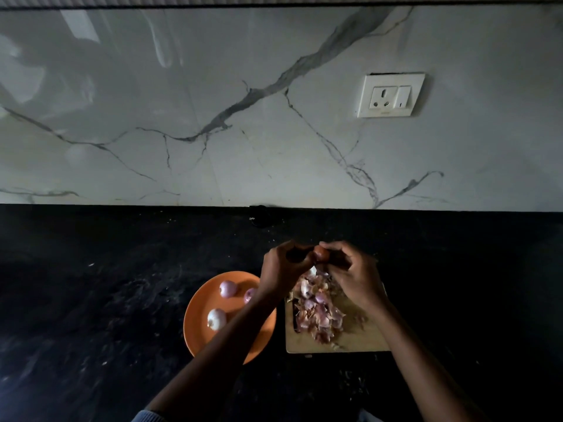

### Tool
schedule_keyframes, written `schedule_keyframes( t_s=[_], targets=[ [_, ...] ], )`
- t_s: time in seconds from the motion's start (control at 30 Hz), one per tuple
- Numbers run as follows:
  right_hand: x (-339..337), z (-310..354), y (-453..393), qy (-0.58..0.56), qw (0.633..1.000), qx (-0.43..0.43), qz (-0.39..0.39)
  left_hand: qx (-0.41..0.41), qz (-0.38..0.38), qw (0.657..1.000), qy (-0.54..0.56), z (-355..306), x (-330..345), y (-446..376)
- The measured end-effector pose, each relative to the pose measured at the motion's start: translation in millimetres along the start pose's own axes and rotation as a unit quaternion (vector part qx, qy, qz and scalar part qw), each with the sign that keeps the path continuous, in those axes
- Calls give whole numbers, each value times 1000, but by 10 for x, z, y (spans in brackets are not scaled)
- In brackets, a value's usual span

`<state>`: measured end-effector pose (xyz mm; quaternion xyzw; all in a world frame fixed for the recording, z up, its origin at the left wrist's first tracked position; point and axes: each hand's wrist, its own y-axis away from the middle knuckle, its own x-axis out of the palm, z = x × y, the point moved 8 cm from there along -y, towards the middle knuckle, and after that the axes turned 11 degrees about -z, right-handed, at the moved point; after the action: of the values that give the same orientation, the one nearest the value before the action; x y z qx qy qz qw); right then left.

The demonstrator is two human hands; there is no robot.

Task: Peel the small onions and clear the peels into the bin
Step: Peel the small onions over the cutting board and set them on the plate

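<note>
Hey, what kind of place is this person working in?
Most likely a home kitchen counter. A black stone countertop meets a white marble-look backsplash with a white wall socket and switch, and small peeled onions sit on a round orange plate beside a wooden chopping board piled with peels.

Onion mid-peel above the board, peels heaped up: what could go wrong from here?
The peel pile reaches the cutting board edge, so scraps may spill onto the dark counter, where they are hard to spot. The onion, pinched between left hand and right hand, could slip.
</note>
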<state>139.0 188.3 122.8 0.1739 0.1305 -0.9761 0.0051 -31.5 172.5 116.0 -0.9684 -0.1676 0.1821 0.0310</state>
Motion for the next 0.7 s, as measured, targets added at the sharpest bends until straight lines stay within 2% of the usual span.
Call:
schedule_keyframes(
  t_s=[0.17, 0.27, 0.43, 0.57, 0.7],
  targets=[
    [52, 19, 41, -2, 1000, -10, 1, 3, -28, 1000, -4, 75, -56, 10],
    [58, 81, 16, -42, 999, 14, -14, -4, -15, 1000, 2, 141, -9, 11],
    [88, 255, -132, -97, 995, 25, -4, -72, 13, 992, 106, 202, 95, 43],
    [-41, 202, -173, -32, 999, 2, -20, -84, -14, 992, 94, 244, -86, -43],
    [-77, 104, -146, -23, 1000, 17, -12, -82, 36, 989, 120, 117, -41, -62]
  ],
)
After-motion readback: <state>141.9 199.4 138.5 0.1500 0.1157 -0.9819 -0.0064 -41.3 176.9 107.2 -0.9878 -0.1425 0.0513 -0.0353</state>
